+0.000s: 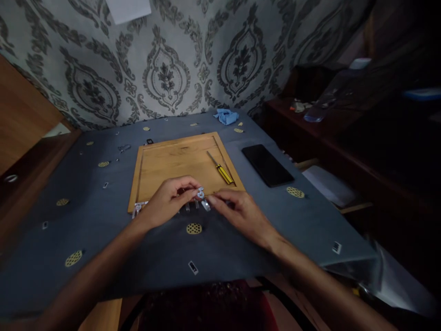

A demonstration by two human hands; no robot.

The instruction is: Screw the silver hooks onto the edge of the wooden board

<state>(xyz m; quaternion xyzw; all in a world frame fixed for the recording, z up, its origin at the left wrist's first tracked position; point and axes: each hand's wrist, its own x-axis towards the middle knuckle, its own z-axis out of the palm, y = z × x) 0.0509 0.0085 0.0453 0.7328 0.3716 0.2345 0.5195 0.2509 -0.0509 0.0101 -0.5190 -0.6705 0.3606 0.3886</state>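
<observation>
Over the near edge of a framed wooden board [165, 168], both hands work close together. The thumb and fingers of my left hand [172, 197] are closed on a small pale bluish-white piece [200, 192] with a rounded shape. Just to its right, my right hand [243, 214] has thumb and fingers pinched together; what lies between them is too small to make out. A shiny metal hook [206, 205] hangs between the hands, and several similar metal prongs show below my left fingers. Another metal fitting [137, 209] sits at the board's near left corner.
A yellow-and-black screwdriver [224, 174] lies on the board's right side. To the right is a black phone [267, 164]. A crumpled blue cloth [226, 116] lies at the back of the grey-blue tablecloth [138, 262]. A small black object [149, 141] sits behind the board.
</observation>
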